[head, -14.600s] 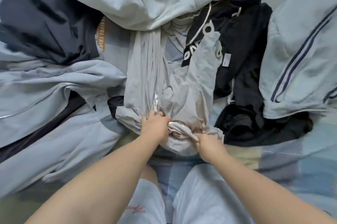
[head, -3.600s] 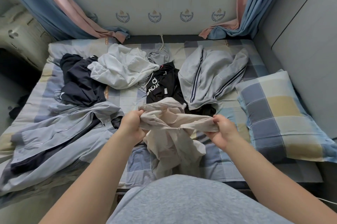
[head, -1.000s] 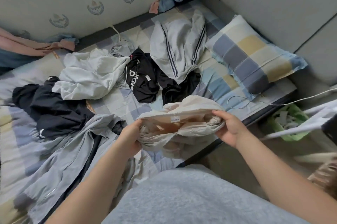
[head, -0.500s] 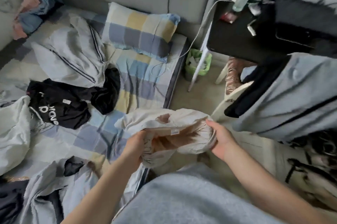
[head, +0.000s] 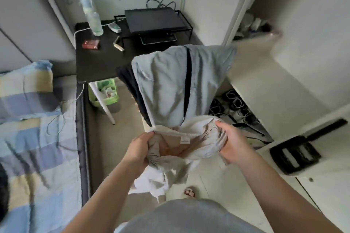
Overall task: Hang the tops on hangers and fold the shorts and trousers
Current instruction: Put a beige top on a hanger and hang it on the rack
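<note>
I hold a beige top (head: 193, 144) bunched up in front of me, its neck opening stretched wide with the inside label showing. My left hand (head: 139, 152) grips the gathered fabric on the left side of the opening. My right hand (head: 232, 142) grips the right side. The rest of the top hangs down below my hands. Just beyond it, a light blue garment with a dark stripe (head: 176, 85) hangs draped, with a dark garment (head: 132, 88) behind its left edge. What holds them up is hidden. No hanger is visible.
The bed with checked bedding (head: 36, 157) and a checked pillow (head: 24, 88) lies at the left. A black desk (head: 100, 60) stands ahead with a bottle (head: 91, 16) and a monitor stand (head: 153, 20). A green bin (head: 106, 91) sits under it. White cupboard surfaces (head: 274, 85) are on the right.
I have turned right, away from the bed, toward the desk and the hanging blue garment. Both hands still grip the beige top, its neck opening held wide.
</note>
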Demonstrator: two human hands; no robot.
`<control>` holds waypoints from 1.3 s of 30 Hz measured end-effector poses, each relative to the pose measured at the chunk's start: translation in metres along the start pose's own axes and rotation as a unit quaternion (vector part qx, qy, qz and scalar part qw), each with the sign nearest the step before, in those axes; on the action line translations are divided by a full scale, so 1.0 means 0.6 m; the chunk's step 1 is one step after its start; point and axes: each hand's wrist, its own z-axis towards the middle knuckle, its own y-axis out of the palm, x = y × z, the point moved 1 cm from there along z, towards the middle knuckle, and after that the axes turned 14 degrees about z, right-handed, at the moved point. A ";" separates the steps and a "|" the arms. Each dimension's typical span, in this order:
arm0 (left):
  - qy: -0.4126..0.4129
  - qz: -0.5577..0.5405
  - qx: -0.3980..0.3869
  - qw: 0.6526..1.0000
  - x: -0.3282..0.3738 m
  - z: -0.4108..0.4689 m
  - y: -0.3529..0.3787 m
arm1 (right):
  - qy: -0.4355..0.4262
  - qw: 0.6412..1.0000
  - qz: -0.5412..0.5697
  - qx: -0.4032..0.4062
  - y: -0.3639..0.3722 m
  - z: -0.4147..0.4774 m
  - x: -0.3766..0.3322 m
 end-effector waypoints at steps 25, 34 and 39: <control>0.385 0.094 -0.281 0.874 0.700 -0.081 0.724 | -0.427 0.903 0.053 0.001 0.015 -0.096 -0.837; 0.528 0.095 -0.343 0.771 1.007 -0.179 0.872 | -0.625 0.773 0.102 0.046 0.146 -0.193 -1.075; 0.585 0.088 -0.355 0.724 1.139 -0.241 0.928 | -0.673 0.730 0.041 0.108 0.188 -0.252 -1.181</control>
